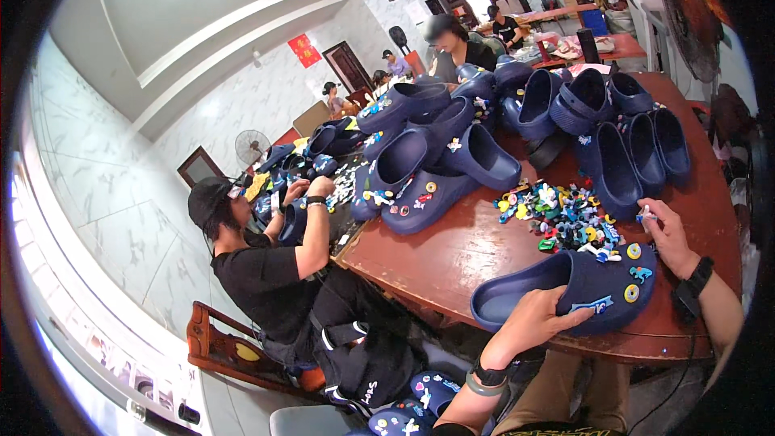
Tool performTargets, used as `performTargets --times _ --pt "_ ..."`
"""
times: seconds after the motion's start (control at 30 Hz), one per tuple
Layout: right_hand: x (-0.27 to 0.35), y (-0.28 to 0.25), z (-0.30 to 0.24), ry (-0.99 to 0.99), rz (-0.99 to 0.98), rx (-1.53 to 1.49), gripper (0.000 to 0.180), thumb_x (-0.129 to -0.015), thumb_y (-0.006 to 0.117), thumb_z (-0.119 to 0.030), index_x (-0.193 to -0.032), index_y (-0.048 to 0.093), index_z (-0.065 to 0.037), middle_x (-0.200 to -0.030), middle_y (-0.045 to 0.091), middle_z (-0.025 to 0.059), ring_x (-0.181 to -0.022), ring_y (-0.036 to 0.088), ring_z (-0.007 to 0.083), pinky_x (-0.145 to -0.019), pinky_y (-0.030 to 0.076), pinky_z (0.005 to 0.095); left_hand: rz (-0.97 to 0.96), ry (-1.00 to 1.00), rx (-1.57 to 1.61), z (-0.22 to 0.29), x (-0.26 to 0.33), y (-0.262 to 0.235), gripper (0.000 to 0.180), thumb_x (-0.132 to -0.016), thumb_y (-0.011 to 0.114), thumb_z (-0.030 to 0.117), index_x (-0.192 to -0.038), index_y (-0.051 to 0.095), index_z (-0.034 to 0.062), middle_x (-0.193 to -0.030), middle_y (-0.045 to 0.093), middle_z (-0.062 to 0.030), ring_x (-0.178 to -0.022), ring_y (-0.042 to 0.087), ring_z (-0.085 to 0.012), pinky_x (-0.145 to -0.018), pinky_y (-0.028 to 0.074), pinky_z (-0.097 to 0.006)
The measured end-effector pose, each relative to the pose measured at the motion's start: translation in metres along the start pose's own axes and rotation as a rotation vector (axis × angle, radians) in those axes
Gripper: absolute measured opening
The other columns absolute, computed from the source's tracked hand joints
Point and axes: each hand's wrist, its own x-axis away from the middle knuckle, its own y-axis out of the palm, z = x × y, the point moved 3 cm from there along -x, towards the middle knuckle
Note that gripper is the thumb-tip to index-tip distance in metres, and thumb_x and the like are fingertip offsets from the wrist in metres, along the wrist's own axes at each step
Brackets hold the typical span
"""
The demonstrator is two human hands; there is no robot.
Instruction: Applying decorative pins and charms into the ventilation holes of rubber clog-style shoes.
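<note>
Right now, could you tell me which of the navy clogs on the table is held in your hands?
The clog at the near table edge, apart from the heap: the left hand grips its side and the right hand holds a small charm above its toe.

Navy foam clogs (452,153) heaped on a reddish-brown wooden worktop (452,250); a black-clad seated person (266,274) works beside a standing fan (252,146).

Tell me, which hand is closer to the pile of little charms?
Right. The right hand pinches a small charm just beside the pile of charms. The left hand is lower, gripping the blue clog near the table edge.
</note>
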Motion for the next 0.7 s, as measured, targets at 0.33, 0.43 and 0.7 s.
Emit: performTargets --times 0.33,0.43,0.7 --pt "0.001 -0.003 -0.009 -0.103 0.013 0.106 0.017 -0.086 0.058 0.002 -0.103 0.061 0.002 -0.099 0.061 0.0093 -0.098 0.058 0.0179 -0.087 0.045 0.0292 0.011 0.002 0.040 0.003 0.001 -0.003 0.042 -0.085 0.070 0.034 -0.106 0.065 -0.0019 -0.083 0.070 -0.0162 -0.072 0.058 -0.0079 -0.069 0.049 -0.032" --pt "-0.006 0.005 0.006 -0.043 0.022 -0.018 0.017 -0.086 0.060 0.000 -0.103 0.062 0.002 -0.097 0.062 0.0083 -0.095 0.059 0.0173 -0.085 0.046 0.0293 0.023 -0.042 0.016 0.001 -0.001 -0.003 0.042 -0.085 0.071 0.034 -0.105 0.065 -0.0021 -0.083 0.069 -0.0161 -0.073 0.058 -0.0074 -0.069 0.049 -0.032" --pt "0.002 -0.001 -0.002 -0.029 0.034 0.121 0.018 -0.087 0.061 -0.003 -0.104 0.063 0.001 -0.091 0.062 0.0046 -0.088 0.058 0.0123 -0.078 0.046 0.0251 0.022 -0.025 0.031 0.006 0.004 -0.001 0.040 -0.085 0.071 0.032 -0.104 0.065 -0.0024 -0.081 0.069 -0.0163 -0.072 0.058 -0.0073 -0.067 0.049 -0.031"
